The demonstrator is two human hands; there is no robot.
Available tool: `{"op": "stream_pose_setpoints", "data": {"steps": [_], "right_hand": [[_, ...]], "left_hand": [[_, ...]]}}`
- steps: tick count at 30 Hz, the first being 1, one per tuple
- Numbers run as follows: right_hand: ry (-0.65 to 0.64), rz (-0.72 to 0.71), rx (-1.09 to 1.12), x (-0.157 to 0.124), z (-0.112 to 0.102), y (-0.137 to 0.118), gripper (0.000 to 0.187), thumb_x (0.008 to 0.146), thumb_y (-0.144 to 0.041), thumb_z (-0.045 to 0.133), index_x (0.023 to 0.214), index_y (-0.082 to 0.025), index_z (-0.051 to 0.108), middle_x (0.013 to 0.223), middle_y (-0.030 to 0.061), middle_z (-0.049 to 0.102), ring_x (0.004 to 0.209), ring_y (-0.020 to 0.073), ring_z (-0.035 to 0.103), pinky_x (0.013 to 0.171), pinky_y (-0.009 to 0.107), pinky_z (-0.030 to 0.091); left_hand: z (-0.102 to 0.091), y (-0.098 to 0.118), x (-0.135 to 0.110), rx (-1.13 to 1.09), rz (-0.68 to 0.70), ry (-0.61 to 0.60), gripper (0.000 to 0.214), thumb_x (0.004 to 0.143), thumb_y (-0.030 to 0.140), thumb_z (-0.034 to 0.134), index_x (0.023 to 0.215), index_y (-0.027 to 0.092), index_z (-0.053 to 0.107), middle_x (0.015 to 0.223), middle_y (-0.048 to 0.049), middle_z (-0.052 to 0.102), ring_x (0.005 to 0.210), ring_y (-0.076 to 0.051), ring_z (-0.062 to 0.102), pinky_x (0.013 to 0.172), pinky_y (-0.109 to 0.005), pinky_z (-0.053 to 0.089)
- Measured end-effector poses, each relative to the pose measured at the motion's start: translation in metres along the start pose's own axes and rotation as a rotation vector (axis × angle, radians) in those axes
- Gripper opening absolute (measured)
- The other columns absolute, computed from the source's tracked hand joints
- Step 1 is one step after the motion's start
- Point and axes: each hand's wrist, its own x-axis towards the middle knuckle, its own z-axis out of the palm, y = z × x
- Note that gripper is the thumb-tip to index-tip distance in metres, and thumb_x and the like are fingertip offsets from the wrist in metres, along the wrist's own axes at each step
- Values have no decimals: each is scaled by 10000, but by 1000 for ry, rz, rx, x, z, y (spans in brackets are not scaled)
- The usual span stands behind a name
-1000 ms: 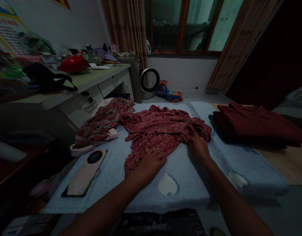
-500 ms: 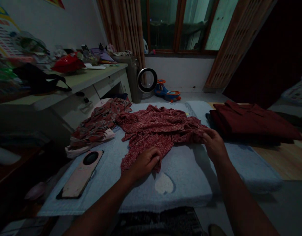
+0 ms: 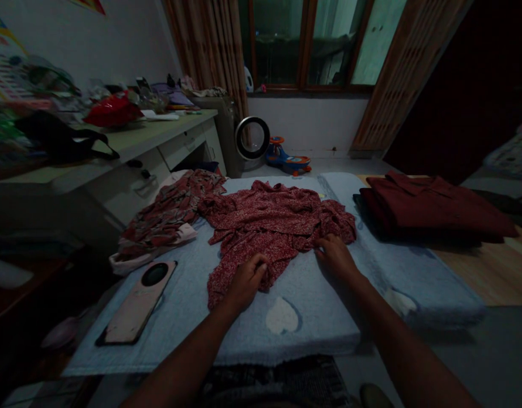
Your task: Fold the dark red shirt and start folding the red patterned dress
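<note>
A crumpled red garment (image 3: 264, 215) with a fine pale pattern and sleeves lies spread over a light blue cloth (image 3: 320, 323). My left hand (image 3: 247, 277) rests at its near part, fingers curled closed on the fabric. Along the near right edge, below a bunched sleeve, my right hand (image 3: 335, 254) has thumb and fingers pinched at the cloth of the same garment. Its fingertips are partly hidden by the dim light.
Left of the garment lie a patterned reddish cloth piece (image 3: 171, 207) and a phone (image 3: 137, 303). Folded dark red clothes (image 3: 435, 207) are stacked at the right. Beyond stand a cluttered desk (image 3: 158, 136), a round fan (image 3: 252, 139) and a blue ride-on toy (image 3: 286, 158).
My right hand has let go of the sleeve end and moved left and slightly down to the garment's near edge. The sleeve now lies bunched. My left hand has barely shifted.
</note>
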Motion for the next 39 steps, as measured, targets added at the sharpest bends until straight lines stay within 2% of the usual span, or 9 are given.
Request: {"op": "stream_pose_setpoints", "data": {"steps": [6, 11, 16, 19, 21, 25, 30, 34, 39], "right_hand": [[13, -26, -30, 19, -1, -4, 234, 909, -188, 475, 870, -182, 705, 913, 93, 601, 874, 212, 530, 813, 312, 390], [49, -100, 77, 21, -26, -7, 179, 891, -162, 441, 811, -177, 600, 869, 88, 620, 823, 202, 547, 772, 307, 392], [11, -22, 529, 13, -55, -24, 134, 892, -267, 445, 809, -211, 535, 754, 16, 603, 693, 160, 541, 647, 269, 395], [-44, 92, 897, 7, -53, -32, 157, 834, -362, 527, 862, -209, 548, 756, -9, 593, 673, 151, 544, 611, 261, 421], [-44, 191, 1029, 1, -45, -32, 219, 776, -378, 585, 912, -210, 551, 779, -13, 596, 677, 156, 556, 607, 271, 445], [106, 207, 874, -22, -35, -29, 214, 764, -337, 591, 934, -207, 572, 934, 40, 605, 818, 195, 592, 689, 321, 485], [15, -146, 505, -62, -33, -50, 98, 834, -258, 577, 906, -208, 619, 954, 63, 598, 915, 219, 562, 833, 374, 466], [20, -162, 275, -70, -11, -67, 322, 773, -196, 646, 1094, -188, 623, 1162, 119, 600, 1074, 278, 528, 917, 429, 434], [35, -96, 269, -58, 1, -62, 215, 821, -107, 496, 927, -180, 667, 951, 92, 652, 929, 239, 577, 844, 378, 447]], "left_hand": [[2, -7, -2, -31, -9, -12, 202, 942, 350, 437, 924, 207, 578, 743, 14, 582, 702, -144, 549, 656, -257, 444], [2, -6, -3, -36, 23, -2, 195, 949, 323, 430, 938, 206, 585, 761, 15, 587, 721, -140, 554, 699, -266, 449], [2, -4, -4, 74, 81, -3, 212, 960, 301, 411, 956, 210, 603, 782, 12, 618, 737, -148, 584, 729, -273, 451], [5, -1, -6, 203, 152, -17, 225, 962, 270, 399, 996, 219, 616, 899, -14, 673, 856, -173, 628, 803, -299, 466], [8, -1, -9, 290, 222, -25, 237, 952, 260, 420, 1097, 224, 603, 1047, -44, 688, 992, -200, 633, 890, -333, 467], [12, -3, -15, 412, 338, -43, 478, 879, 331, 585, 1328, 213, 473, 1231, -103, 642, 1112, -255, 607, 967, -401, 468], [14, -8, -18, 517, 443, -86, 689, 776, 397, 725, 1360, 177, 433, 1315, -145, 584, 1197, -304, 552, 1015, -459, 447], [15, -7, -15, 570, 468, -101, 522, 814, 331, 696, 1278, 190, 503, 1238, -108, 621, 1126, -275, 567, 992, -443, 456], [17, -6, -10, 642, 503, -106, 167, 904, 196, 568, 1068, 203, 600, 1011, -55, 647, 957, -214, 580, 865, -362, 480]]}}
